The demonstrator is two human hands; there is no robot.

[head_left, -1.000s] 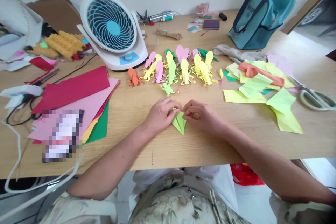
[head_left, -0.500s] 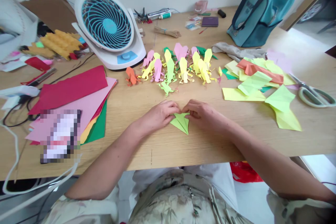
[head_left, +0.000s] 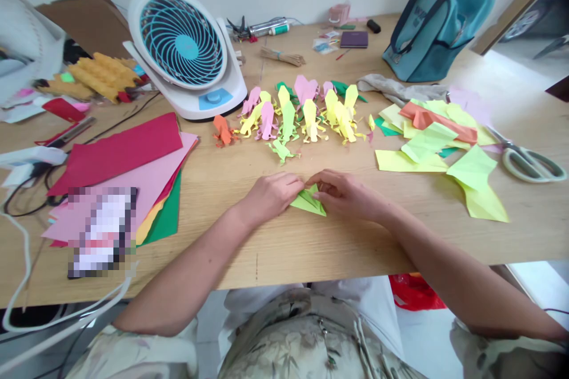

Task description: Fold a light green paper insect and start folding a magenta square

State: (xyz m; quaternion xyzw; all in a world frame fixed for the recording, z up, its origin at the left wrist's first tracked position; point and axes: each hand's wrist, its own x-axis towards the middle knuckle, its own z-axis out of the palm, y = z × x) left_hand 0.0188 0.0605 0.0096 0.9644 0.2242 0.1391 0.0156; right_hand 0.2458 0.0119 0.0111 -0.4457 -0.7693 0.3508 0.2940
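A partly folded piece of light green paper (head_left: pixel 309 202) lies on the wooden table (head_left: pixel 222 260) in front of me. My left hand (head_left: pixel 278 190) covers its left and upper part, with the fingers closed on the paper. From the other side, my right hand (head_left: pixel 344 192) pinches the upper right edge, thumb and index finger bent around it. Part of the fold is hidden beneath my fingers. Just beyond my hands sits a small light green origami frog (head_left: pixel 281 151), at the front of several paper frogs (head_left: pixel 311 120) in yellow, pink and green.
At the left, coloured paper sheets (head_left: pixel 124 148) lie beneath a blurred-out object (head_left: pixel 102 231). Behind them stands a white fan (head_left: pixel 186 47). Paper scraps (head_left: pixel 411 161) and scissors (head_left: pixel 531 163) lie at the right, before a teal bag (head_left: pixel 429 35).
The green paper has turned a little, its pointed tip shifting right and up. My left hand has slid slightly further over it, and the right thumb now rests on its face.
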